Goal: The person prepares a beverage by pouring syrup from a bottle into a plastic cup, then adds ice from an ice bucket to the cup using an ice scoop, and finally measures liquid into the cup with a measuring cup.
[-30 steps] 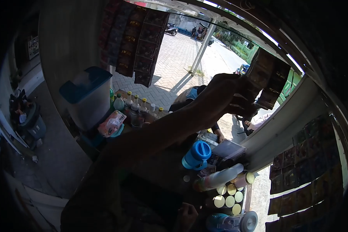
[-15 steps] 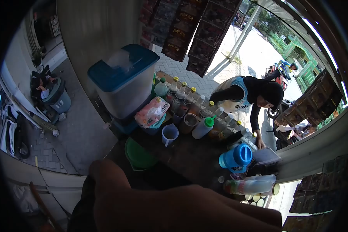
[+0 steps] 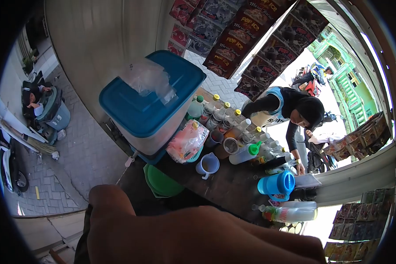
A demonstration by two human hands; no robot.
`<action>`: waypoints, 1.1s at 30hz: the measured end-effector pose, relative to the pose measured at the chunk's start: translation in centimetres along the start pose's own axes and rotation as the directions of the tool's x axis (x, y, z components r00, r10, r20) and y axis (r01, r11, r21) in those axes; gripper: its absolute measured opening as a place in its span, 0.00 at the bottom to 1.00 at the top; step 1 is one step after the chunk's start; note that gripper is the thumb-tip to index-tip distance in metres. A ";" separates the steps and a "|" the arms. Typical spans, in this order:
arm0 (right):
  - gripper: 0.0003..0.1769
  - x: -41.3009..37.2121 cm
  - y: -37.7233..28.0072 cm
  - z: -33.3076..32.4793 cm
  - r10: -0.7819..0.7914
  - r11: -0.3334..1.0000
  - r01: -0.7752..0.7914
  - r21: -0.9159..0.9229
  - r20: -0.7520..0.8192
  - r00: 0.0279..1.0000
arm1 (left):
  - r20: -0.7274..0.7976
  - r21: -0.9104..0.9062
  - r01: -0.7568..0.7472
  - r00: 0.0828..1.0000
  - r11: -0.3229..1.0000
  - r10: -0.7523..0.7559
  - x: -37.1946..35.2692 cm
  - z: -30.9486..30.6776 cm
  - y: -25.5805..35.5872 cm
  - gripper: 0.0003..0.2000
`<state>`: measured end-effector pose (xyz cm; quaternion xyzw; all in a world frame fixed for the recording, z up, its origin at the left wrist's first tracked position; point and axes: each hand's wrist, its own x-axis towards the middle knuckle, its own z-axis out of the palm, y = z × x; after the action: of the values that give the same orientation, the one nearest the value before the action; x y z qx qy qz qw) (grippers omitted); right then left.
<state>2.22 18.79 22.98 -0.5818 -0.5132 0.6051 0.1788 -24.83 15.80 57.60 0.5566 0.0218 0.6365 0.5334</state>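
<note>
Bare skin of my hands or arms (image 3: 193, 237) fills the bottom of the view, close to the camera. Which hand it belongs to cannot be made out, and no separate fingers show clearly. Beyond it lie a green basin (image 3: 160, 181) and a pale blue mug (image 3: 208, 165) on the dark counter (image 3: 233, 187). A pink tissue pack (image 3: 188, 140) rests beside a large box with a teal lid (image 3: 180, 75). Several glass bottles (image 3: 219, 113) line the counter's far edge, near a white bottle with a green cap (image 3: 245, 152). Further right stands a blue jug (image 3: 275, 185).
A person (image 3: 290, 108) leans over the counter's far side, one hand near its right end. Sachet strips (image 3: 235, 42) hang above. Clear bottles (image 3: 292, 213) lie at the right. Outside on the left, another person is beside a grey bin (image 3: 59, 115).
The view has shifted, so the box, basin and hanging sachets appear larger or displaced. The bare skin still spans the bottom. The person across the counter still leans forward.
</note>
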 end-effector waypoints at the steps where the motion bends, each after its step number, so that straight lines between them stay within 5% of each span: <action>1: 0.14 -0.4 -0.8 0.3 0.002 0.999 -0.002 -0.048 0.000 1.000 | -0.011 0.009 0.009 1.000 1.000 -0.009 -0.8 -1.0 1.0 0.07; 8: 0.14 3.0 1.1 -1.8 -0.054 0.999 0.054 0.005 -0.019 0.998 | -0.079 0.117 0.050 0.996 0.992 -0.041 -2.0 -2.2 2.1 0.08; 11: 0.14 4.6 -2.0 -3.6 -0.032 0.993 0.022 -0.120 -0.075 0.997 | -0.056 0.153 0.099 0.994 0.983 -0.091 0.1 -2.3 0.8 0.08; 13: 0.15 6.8 -3.2 -3.6 -0.077 0.997 0.073 -0.033 -0.111 0.991 | -0.233 0.354 0.398 0.914 0.846 -0.333 -2.7 -3.4 -1.4 0.14; 14: 0.17 7.7 -3.2 -3.5 -0.111 0.993 0.117 0.034 -0.143 0.984 | -0.355 0.268 0.523 0.834 0.809 -0.421 -4.2 -4.0 -3.7 0.13; 15: 0.22 10.5 -0.5 -3.7 -0.283 0.949 0.261 -0.176 -0.116 0.952 | -0.465 0.172 0.633 0.728 0.755 -0.504 -6.1 -4.7 -6.3 0.11; 18: 0.30 12.7 -3.8 -3.3 -0.403 0.905 0.345 -0.249 -0.243 0.882 | -0.675 0.012 0.884 0.352 0.467 -0.648 -13.9 -6.8 -14.1 0.14; 19: 0.33 13.6 -4.9 -3.8 -0.325 0.945 0.295 -0.140 -0.328 0.887 | -0.729 -0.019 0.940 0.219 0.339 -0.648 -15.6 -6.8 -15.6 0.16; 21: 0.39 14.8 -7.7 -5.1 -0.249 0.962 0.272 -0.029 -0.507 0.825 | -0.802 0.107 0.989 0.146 0.102 -0.579 -17.3 -5.8 -17.6 0.19; 24: 0.43 18.0 -10.4 -7.9 -0.431 0.894 0.385 -0.231 -0.679 0.594 | -0.810 0.242 0.970 0.187 -0.025 -0.556 -18.1 -4.9 -19.0 0.19; 25: 0.43 19.2 -11.1 -8.6 -0.424 0.896 0.384 -0.222 -0.682 0.596 | -0.815 0.190 0.982 0.157 -0.002 -0.558 -17.7 -4.8 -19.1 0.19; 27: 0.48 21.1 -12.2 -10.1 -0.634 0.773 0.375 -0.511 -0.619 0.463 | -0.830 0.157 0.987 0.149 0.031 -0.537 -16.9 -5.0 -18.9 0.18; 33: 0.48 23.4 -13.0 -11.0 -0.661 0.749 0.444 -0.491 -0.517 0.543 | -0.913 0.078 0.973 0.157 0.216 -0.377 -15.6 -6.7 -19.5 0.15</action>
<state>0.99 47.69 23.79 -0.5816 -0.6587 0.1813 0.4415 -19.86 17.02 32.24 0.2974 0.7469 0.3710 0.4647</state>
